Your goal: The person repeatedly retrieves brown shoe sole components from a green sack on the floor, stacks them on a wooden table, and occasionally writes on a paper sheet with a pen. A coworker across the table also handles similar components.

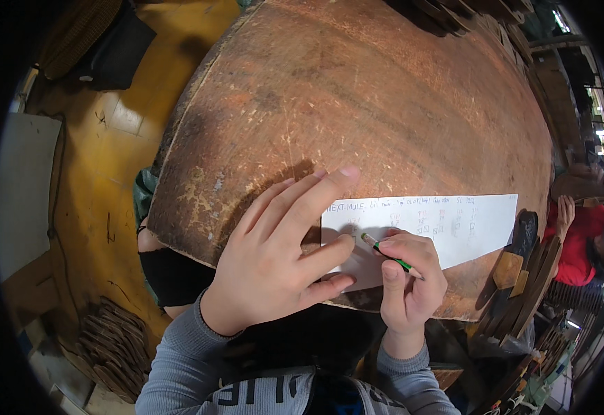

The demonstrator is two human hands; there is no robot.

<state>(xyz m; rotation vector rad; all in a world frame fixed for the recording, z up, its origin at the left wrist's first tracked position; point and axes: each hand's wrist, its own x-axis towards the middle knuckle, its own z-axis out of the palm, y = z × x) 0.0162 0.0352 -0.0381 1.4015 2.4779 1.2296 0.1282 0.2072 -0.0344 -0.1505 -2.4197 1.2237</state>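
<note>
A white slip of paper (468, 225) with rows of handwriting lies on a worn brown wooden board (357, 104). My left hand (281, 252) rests flat on the board with its fingers spread, its fingertips pressing the paper's left end. My right hand (409, 280) grips a green pen (387, 250), whose tip touches the paper near its lower left part. Both forearms wear grey sleeves.
The board's near edge sits over my lap. Stacked dark wooden pieces (523, 270) stand at the right edge, and a person in red (578, 242) sits beyond them. A yellow floor (101, 180) lies to the left, with a pile of brown pieces (112, 346) at lower left.
</note>
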